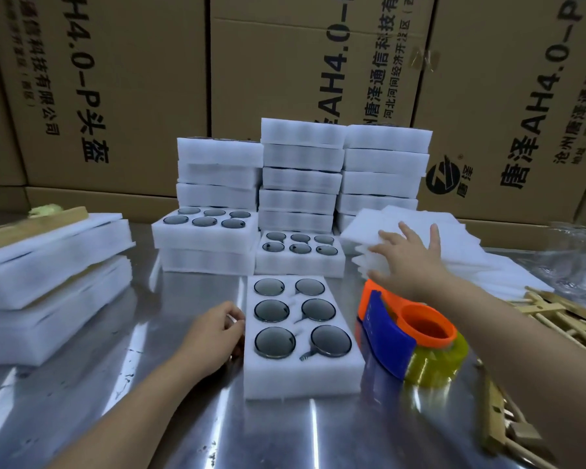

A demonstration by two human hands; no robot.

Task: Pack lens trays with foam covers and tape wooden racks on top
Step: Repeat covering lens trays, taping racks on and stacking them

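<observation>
A white foam lens tray holding several dark round lenses lies uncovered on the metal table in front of me. My left hand rests against its left side, fingers curled at the edge. My right hand reaches over to a pile of thin white foam covers at the right, fingers spread on the pile's near corner. An orange and blue tape dispenser with a yellowish tape roll sits just right of the tray. Wooden racks lie heaped at the far right.
Stacks of foam lens trays stand behind, two open trays in front of them. Packed foam bundles with a wooden rack sit at the left. Cardboard boxes wall the back. Clear plastic film lies at right.
</observation>
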